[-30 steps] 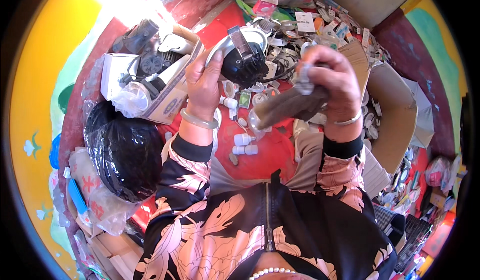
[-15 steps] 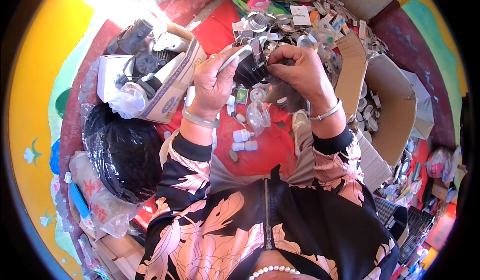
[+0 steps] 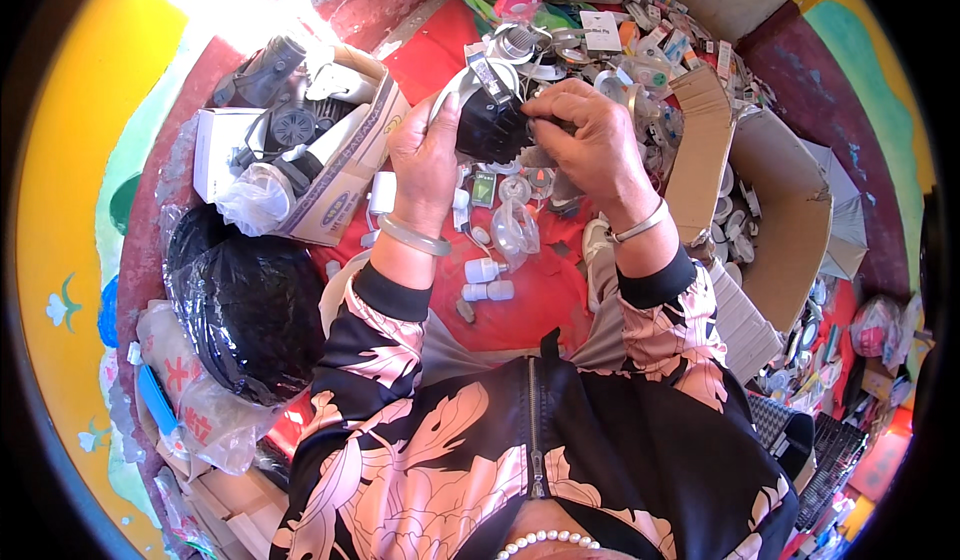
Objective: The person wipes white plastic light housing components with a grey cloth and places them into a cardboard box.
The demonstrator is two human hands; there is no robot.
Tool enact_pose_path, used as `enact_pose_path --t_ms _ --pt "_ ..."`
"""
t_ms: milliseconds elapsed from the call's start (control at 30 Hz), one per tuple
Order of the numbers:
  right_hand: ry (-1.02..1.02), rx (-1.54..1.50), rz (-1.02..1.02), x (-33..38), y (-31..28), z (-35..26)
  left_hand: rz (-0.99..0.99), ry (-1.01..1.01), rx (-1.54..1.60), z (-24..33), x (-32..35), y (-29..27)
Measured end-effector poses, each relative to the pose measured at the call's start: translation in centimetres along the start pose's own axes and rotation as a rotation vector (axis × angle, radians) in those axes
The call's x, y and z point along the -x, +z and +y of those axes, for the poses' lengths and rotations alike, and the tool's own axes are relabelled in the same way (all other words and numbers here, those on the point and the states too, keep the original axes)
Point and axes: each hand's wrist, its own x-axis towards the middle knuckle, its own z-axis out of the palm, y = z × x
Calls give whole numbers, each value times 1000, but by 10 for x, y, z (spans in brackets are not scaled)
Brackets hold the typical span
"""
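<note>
My left hand [image 3: 424,160] grips the white rim of what looks like a recessed downlight [image 3: 488,132]. The fixture has a black ribbed body and a metal bracket at its upper side. At its right edge my right hand [image 3: 592,140] is closed in a pinch, fingertips against or just beside the black body. What those fingertips hold is too small to make out. Below the hands, white cylindrical parts [image 3: 487,291], a clear plastic bag [image 3: 515,230] and a small green square piece [image 3: 484,189] lie on the red cloth [image 3: 520,325].
Left stands a carton [image 3: 340,175] of black devices, with a black plastic bag [image 3: 240,305] nearer me. To the right, an open cardboard box [image 3: 790,210] holds round white parts. A heap of lamp parts and small boxes [image 3: 660,45] spreads beyond my hands.
The downlight has turned so more of its rim and black body shows, and sits slightly lower. My right hand has shifted a little left and up along its edge.
</note>
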Motion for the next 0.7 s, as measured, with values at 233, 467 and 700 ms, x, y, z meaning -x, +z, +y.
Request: enact_pose_path --t_ms 233,467,700 --pt "92 -7 41 -2 1 -9 25 120 -121 9 0 2" --pt "232 -92 -40 -3 -4 -5 37 299 -310 14 6 4" --pt "624 -477 -115 -6 -17 -15 83 441 -419 10 8 4"
